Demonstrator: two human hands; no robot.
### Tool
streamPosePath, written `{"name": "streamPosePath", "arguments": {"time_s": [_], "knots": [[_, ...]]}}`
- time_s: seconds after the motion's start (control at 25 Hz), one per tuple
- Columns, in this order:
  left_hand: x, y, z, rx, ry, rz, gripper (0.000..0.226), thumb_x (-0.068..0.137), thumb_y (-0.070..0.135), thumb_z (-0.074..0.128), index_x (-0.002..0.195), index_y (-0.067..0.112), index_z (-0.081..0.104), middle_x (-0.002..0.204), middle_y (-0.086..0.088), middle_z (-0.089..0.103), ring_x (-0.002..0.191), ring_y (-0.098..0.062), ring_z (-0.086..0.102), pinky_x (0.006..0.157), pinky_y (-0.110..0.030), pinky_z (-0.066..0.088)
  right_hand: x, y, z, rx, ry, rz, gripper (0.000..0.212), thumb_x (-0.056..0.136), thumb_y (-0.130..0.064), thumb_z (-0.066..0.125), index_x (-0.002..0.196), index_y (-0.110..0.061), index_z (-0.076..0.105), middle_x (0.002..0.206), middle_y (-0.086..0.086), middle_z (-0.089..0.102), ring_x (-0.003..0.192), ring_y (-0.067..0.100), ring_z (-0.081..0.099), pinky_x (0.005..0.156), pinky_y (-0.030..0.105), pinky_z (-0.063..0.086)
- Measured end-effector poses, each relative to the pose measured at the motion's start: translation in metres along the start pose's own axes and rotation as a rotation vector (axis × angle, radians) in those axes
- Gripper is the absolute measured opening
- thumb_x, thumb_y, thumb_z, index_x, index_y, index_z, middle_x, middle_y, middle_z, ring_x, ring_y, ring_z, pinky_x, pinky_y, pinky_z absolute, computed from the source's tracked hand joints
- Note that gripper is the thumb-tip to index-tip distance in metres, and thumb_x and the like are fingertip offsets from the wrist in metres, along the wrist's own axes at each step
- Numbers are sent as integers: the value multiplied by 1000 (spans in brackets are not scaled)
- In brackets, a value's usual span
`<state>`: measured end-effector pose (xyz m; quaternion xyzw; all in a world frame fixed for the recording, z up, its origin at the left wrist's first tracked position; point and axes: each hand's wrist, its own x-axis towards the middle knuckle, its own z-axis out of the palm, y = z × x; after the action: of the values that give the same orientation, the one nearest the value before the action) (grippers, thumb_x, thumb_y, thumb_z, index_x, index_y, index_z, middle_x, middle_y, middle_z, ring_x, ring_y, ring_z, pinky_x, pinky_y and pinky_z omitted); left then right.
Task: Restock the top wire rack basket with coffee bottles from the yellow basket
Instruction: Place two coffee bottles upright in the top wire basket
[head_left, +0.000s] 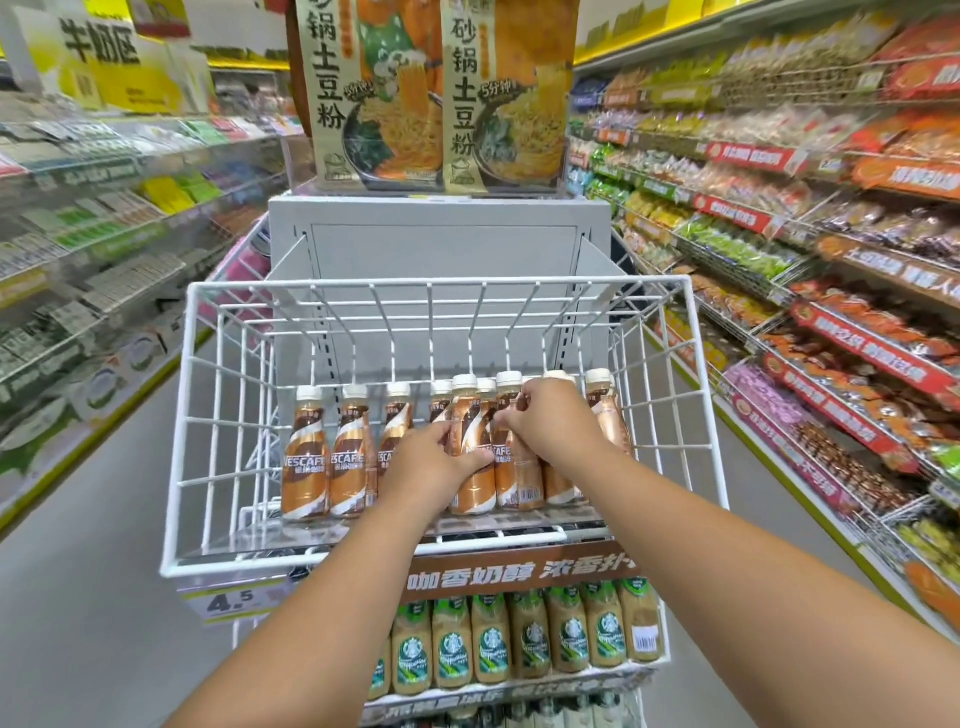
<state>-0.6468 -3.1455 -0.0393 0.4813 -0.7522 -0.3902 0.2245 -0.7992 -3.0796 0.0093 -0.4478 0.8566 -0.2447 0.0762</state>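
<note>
White wire rack basket (182, 415) holds one front row of Nescafé coffee bottles (306, 457); the space behind them is largely unfilled. Left hand (431, 462) grips a bottle body, fingers curled round it. Right hand (556, 421) pinches an adjacent bottle's neck. Yellow basket is out of view. Restocking appears partly done.

White-coated wire rack basket (183, 415), glossy plastic coffee bottles (306, 457), matt grey metal back panel (441, 244)
</note>
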Motion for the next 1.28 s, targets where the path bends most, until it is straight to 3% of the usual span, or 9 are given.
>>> {"name": "streamPosePath", "arguments": {"time_s": [0.16, 0.28, 0.4, 0.52, 0.72, 1.28], "knots": [[0, 1, 1, -5, -4, 7, 84, 77, 56, 81, 148, 24, 49, 142, 0, 59, 120, -20, 60, 90, -32, 50, -13, 1, 7, -17, 23, -35, 34, 96, -31, 68, 117, -5, 61, 102, 11, 68, 85, 24, 62, 67, 32, 45], [-3, 4, -2, 73, -4, 3, 87, 78, 62, 78, 149, 23, 47, 139, 1, 61, 114, -20, 61, 90, -33, 51, -28, 7, 7, 22, 33, -119, 37, 99, -28, 62, 130, -8, 57, 123, 10, 64, 107, 28, 63, 80, 33, 48], [-12, 10, -8, 251, 54, 23, 88, 84, 70, 64, 155, 25, 38, 153, -3, 49, 134, -26, 51, 104, -42, 48, -41, 16, 2, -7, 39, -201, 49, 102, -34, 56, 148, -17, 51, 150, 8, 52, 134, 27, 52, 107, 38, 44], [-29, 14, -22, 516, 133, 158, 75, 93, 69, 47, 156, 29, 35, 161, -4, 35, 147, -28, 32, 113, -47, 37, -52, 25, -5, -140, -7, -267, 57, 103, -47, 52, 153, -20, 46, 162, 5, 39, 149, 26, 34, 120, 42, 32], [-70, 17, -33, 720, 175, 295, 76, 95, 72, 34, 160, 33, 26, 168, 0, 17, 156, -24, 9, 123, -47, 21, -81, 34, -18, -312, -65, -352, 72, 101, -66, 37, 162, -27, 28, 171, 4, 18, 158, 28, 14, 126, 44, 18], [-197, -20, -77, 789, 229, 298, 76, 95, 73, 31, 161, 36, 20, 170, -1, 11, 156, -26, 8, 125, -48, 15, -205, 17, -17, -400, -28, -379, 77, 100, -74, 21, 165, -32, 13, 173, 2, 9, 159, 26, 8, 128, 48, 13]]}}
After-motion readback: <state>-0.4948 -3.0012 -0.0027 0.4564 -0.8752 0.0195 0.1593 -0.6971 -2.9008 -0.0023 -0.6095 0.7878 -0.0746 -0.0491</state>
